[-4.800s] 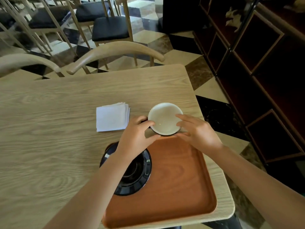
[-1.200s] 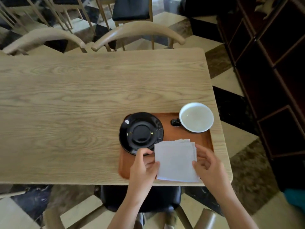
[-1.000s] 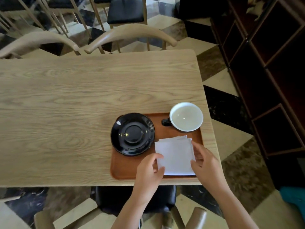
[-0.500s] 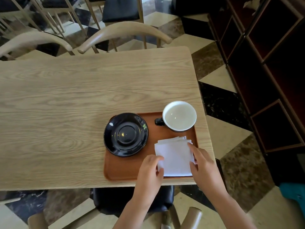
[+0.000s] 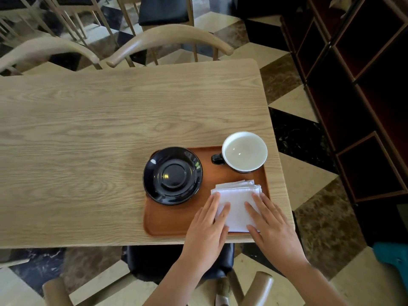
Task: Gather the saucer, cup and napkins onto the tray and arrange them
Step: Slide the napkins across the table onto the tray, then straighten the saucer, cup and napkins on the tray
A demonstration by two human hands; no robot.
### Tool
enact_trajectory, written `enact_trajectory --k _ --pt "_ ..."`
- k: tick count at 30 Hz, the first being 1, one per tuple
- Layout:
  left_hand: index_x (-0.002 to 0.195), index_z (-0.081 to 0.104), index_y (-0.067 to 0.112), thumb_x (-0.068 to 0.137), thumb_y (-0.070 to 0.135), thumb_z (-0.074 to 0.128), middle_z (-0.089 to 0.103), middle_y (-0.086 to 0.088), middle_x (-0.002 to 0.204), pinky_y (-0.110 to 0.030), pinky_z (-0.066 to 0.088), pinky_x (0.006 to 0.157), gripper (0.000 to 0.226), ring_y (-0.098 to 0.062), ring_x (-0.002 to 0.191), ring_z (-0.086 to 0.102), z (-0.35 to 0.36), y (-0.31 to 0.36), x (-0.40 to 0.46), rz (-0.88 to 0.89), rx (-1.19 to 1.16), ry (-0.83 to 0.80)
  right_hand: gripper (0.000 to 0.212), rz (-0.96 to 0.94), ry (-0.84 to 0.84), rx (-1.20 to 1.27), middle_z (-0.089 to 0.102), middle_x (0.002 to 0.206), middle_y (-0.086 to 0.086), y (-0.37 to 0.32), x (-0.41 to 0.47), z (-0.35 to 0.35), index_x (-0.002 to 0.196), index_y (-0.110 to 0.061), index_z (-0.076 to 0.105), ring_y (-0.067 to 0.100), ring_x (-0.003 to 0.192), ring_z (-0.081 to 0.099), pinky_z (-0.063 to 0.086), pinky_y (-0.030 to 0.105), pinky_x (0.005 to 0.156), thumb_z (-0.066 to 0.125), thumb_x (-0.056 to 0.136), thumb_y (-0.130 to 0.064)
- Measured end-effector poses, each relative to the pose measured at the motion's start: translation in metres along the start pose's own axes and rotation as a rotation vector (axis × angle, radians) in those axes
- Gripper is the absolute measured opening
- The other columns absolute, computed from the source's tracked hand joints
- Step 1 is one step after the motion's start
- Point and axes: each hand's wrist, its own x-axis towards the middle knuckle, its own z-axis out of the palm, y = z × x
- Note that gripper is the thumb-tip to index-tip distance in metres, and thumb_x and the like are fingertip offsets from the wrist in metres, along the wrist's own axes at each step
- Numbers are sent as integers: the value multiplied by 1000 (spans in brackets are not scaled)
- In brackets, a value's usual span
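Observation:
A brown wooden tray (image 5: 172,219) lies at the table's near right corner. On its left part sits a black saucer (image 5: 172,175), overlapping the tray's far-left rim. At its far right stands a cup (image 5: 244,151), white inside, with a dark handle pointing left. A stack of white napkins (image 5: 237,203) lies on the tray's near right part. My left hand (image 5: 207,230) rests flat on the stack's left side, and my right hand (image 5: 268,226) lies flat on its right side. Fingers of both are spread, pressing down on the napkins.
The light wooden table (image 5: 92,138) stretches left and away. Two curved-back chairs (image 5: 170,38) stand at its far side. A dark shelf unit (image 5: 357,96) lines the right. A chair seat (image 5: 154,261) is below the near edge.
Both hands have gone from pinching the napkin stack's edges to lying flat on top of it. The stack sits squarer on the tray. The saucer and cup stay put.

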Motion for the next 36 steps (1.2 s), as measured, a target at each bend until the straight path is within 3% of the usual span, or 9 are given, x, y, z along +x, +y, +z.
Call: enact_trajectory --k 2,6,12,17,19,23,27,31,36 --pt "135 39 18 92 34 31 36 -17 147 -37 45 99 47 -27 136 33 -1 0 0 -2 23 -15 56 32 6 -19 51 138 14 -6 2 -5 124 -12 56 29 130 43 41 50 102 16 98 -41" --pt "137 37 18 90 37 30 37 -16 147 -38 45 100 52 -27 136 34 -12 -1 0 -1 39 -30 41 81 90 -11 63 123 17 -26 15 -11 112 -10 64 33 118 56 47 53 95 41 85 -30" --pt "141 32 17 93 34 37 27 -11 152 -38 26 110 52 -23 141 20 -50 -42 -10 -136 29 113 45 -87 98 35 58 131 12 -71 56 -9 121 -13 59 28 121 55 46 47 96 40 84 -28" --pt "137 41 16 93 49 19 33 -14 149 -41 24 108 58 -23 139 23 -67 -97 -27 -301 158 18 49 -197 -2 -57 60 130 10 -92 86 0 122 -14 60 25 123 53 44 46 99 34 83 -30" --pt "133 47 15 93 51 13 39 -13 146 -38 25 107 64 -21 138 27 -67 -106 -32 -287 161 -25 49 -204 -35 -95 62 127 9 -94 89 4 118 -14 63 24 122 54 43 44 100 33 83 -30" --pt "131 50 17 91 46 26 43 -11 144 -34 26 104 55 -18 136 26 -67 -112 -38 -252 158 -46 46 -208 -20 -95 63 125 10 -93 86 5 116 -12 64 25 122 54 41 43 101 34 85 -28" --pt "132 48 19 95 47 18 46 -10 142 -33 29 103 55 -22 135 36 -69 -114 -48 -202 203 -99 45 -231 1 -80 64 124 11 -92 80 3 115 -11 65 26 121 55 45 44 100 35 86 -27" --pt "132 46 19 91 44 29 45 -11 142 -36 31 104 51 -24 135 35 -67 -113 -57 -174 207 -114 44 -262 6 -94 62 127 11 -90 70 7 118 -11 63 26 124 52 43 44 102 36 87 -27" --pt "134 44 21 95 50 12 43 -9 144 -32 29 103 57 -22 136 33 -67 -109 -66 -172 184 -118 44 -261 7 -111 62 127 12 -91 60 8 118 -11 62 26 123 53 44 44 100 36 87 -28"
